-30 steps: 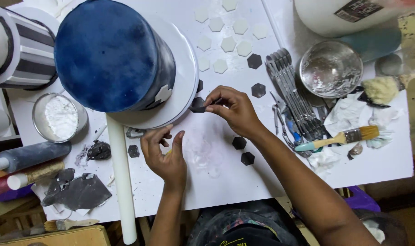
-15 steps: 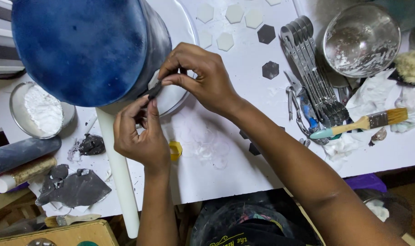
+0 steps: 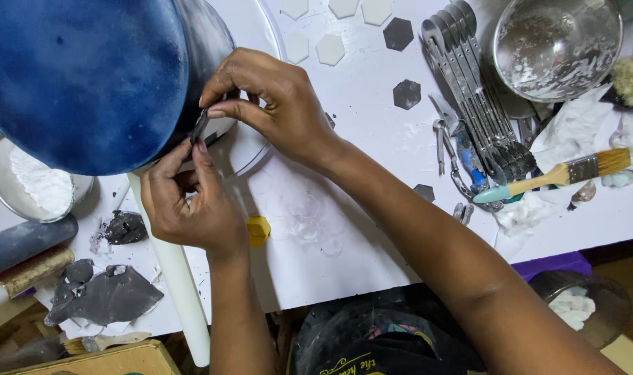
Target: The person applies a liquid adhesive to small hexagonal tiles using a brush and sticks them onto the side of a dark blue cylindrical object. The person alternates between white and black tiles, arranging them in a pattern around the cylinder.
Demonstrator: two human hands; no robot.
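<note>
Here, in the head view, your right hand (image 3: 275, 111) pinches a small dark grey piece (image 3: 200, 127) between thumb and forefinger, fingertips closed on its upper edge, while your left hand (image 3: 191, 201) comes up from below with the forefinger tip touching the lower end of the same piece; the other left fingers are curled in, and you cannot tell whether the left thumb bears on it too. The piece stands on edge, its long axis running roughly up and down between the two grips, pressed against or just beside the dark side wall of the tall blue cake (image 3: 87, 76), which lies directly left of both hands. So the cake wall is the near neighbour on the left, the right hand sits above the piece and the left hand below it, both equally close. Right of your grip and well apart lie loose dark hexagons (image 3: 406, 94) and white hexagons (image 3: 329, 49) on the white board (image 3: 372, 229). A small yellow block (image 3: 258, 230) rests just right of your left wrist, and a white rolling pin (image 3: 181, 292) runs below it. The piece is seen edge-on, so its outline is hard to make out, and whether it touches the cake is hidden by your fingers. The cake's top is cut off by the frame.
</note>
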